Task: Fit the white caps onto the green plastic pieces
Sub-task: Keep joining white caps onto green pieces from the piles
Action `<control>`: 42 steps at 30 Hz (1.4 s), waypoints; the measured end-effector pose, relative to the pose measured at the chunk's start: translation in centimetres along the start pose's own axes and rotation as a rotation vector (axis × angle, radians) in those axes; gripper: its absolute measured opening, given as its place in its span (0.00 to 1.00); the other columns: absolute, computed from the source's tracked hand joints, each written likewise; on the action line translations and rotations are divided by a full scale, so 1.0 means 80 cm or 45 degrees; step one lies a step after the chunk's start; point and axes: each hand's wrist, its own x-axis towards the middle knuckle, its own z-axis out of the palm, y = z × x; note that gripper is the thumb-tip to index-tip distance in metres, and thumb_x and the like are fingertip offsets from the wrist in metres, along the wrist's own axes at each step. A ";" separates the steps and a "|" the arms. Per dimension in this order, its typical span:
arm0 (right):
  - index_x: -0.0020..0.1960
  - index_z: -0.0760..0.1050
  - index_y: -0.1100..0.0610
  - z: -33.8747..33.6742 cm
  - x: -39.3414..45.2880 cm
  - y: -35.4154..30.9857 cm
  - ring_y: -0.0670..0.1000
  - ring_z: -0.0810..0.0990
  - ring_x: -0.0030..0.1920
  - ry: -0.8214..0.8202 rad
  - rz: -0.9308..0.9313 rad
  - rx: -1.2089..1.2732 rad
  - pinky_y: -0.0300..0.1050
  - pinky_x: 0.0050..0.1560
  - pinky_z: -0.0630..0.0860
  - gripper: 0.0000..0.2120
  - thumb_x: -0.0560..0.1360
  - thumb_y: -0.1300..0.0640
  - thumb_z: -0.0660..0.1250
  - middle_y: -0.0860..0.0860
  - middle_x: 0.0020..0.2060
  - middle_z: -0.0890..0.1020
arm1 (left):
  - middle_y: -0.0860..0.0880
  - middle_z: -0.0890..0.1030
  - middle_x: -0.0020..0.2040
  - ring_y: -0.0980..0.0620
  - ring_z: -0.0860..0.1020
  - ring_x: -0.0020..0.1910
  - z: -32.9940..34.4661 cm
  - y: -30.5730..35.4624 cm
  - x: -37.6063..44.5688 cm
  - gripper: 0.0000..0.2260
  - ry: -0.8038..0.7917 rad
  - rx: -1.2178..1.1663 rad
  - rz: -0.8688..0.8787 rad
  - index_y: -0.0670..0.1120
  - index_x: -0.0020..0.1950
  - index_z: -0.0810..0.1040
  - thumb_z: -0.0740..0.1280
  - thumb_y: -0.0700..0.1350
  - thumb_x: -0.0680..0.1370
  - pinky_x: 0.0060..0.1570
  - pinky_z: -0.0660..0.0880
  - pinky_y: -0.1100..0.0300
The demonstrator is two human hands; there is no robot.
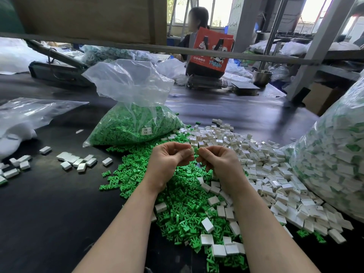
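Both hands are meeting above the middle of the dark desk [49, 213], fingers curled inward. The left hand [167, 160] is pinching a white cap [191, 151] at its fingertips, and the right hand [218, 162] is pinching a green plastic piece [196, 150]; the two parts are sitting just beside each other, seemingly touching, though it cannot be told whether the piece is entering the cap. Beneath the forearms a loose heap of green pieces [177, 194] is spreading toward the near edge of the desk, and a heap of white caps [266, 174] is lying against it on the right, the two mixing where they meet. Behind the green heap a clear plastic bag of green pieces [134, 127] is standing with its mouth open. At the right edge a large clear bag [334, 164] is bulging with white and green parts. Toward the left edge a scatter of white blocks [74, 160] is lying well apart from the heaps. At the far side a person [197, 22] is sitting behind a red bag [209, 50].
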 end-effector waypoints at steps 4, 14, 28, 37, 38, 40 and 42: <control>0.42 0.82 0.59 0.000 0.002 0.003 0.47 0.78 0.32 -0.013 -0.012 -0.041 0.36 0.32 0.74 0.05 0.76 0.60 0.71 0.52 0.33 0.84 | 0.41 0.86 0.42 0.47 0.85 0.41 -0.001 -0.001 0.000 0.04 -0.004 0.027 0.011 0.40 0.47 0.83 0.71 0.33 0.74 0.44 0.81 0.59; 0.40 0.81 0.55 0.000 0.005 0.006 0.46 0.80 0.34 -0.068 -0.014 -0.222 0.39 0.35 0.75 0.05 0.75 0.60 0.72 0.51 0.32 0.84 | 0.46 0.85 0.39 0.50 0.84 0.39 -0.003 -0.003 0.000 0.07 -0.067 0.169 0.043 0.42 0.44 0.83 0.70 0.31 0.75 0.41 0.79 0.64; 0.40 0.81 0.56 0.000 0.003 0.007 0.40 0.80 0.32 -0.124 -0.035 -0.426 0.31 0.34 0.73 0.05 0.75 0.60 0.72 0.48 0.32 0.84 | 0.47 0.85 0.38 0.51 0.84 0.39 -0.009 -0.007 0.000 0.08 -0.124 0.320 0.036 0.43 0.44 0.83 0.70 0.30 0.74 0.42 0.79 0.64; 0.39 0.82 0.55 0.000 0.003 0.008 0.46 0.81 0.35 -0.124 -0.087 -0.540 0.40 0.41 0.78 0.05 0.74 0.60 0.73 0.50 0.34 0.84 | 0.43 0.85 0.40 0.49 0.85 0.40 -0.012 -0.006 0.000 0.07 -0.140 0.352 0.037 0.39 0.46 0.83 0.69 0.29 0.74 0.43 0.80 0.62; 0.39 0.82 0.54 0.001 0.003 0.008 0.44 0.81 0.35 -0.129 -0.090 -0.547 0.38 0.40 0.76 0.05 0.74 0.60 0.73 0.49 0.33 0.84 | 0.43 0.85 0.41 0.49 0.85 0.40 -0.012 -0.006 -0.001 0.06 -0.140 0.355 0.038 0.39 0.46 0.83 0.69 0.29 0.74 0.43 0.80 0.62; 0.39 0.82 0.54 0.001 0.004 0.008 0.43 0.81 0.34 -0.133 -0.091 -0.533 0.35 0.38 0.74 0.06 0.74 0.60 0.73 0.49 0.33 0.84 | 0.42 0.85 0.41 0.49 0.85 0.40 -0.012 -0.006 -0.001 0.06 -0.133 0.347 0.037 0.38 0.46 0.83 0.69 0.29 0.74 0.43 0.80 0.62; 0.39 0.82 0.55 0.001 0.004 0.007 0.42 0.80 0.33 -0.124 -0.102 -0.501 0.33 0.37 0.73 0.05 0.74 0.61 0.73 0.48 0.32 0.84 | 0.43 0.85 0.40 0.49 0.85 0.40 -0.011 -0.007 -0.001 0.06 -0.118 0.334 0.047 0.39 0.46 0.83 0.70 0.30 0.74 0.43 0.81 0.61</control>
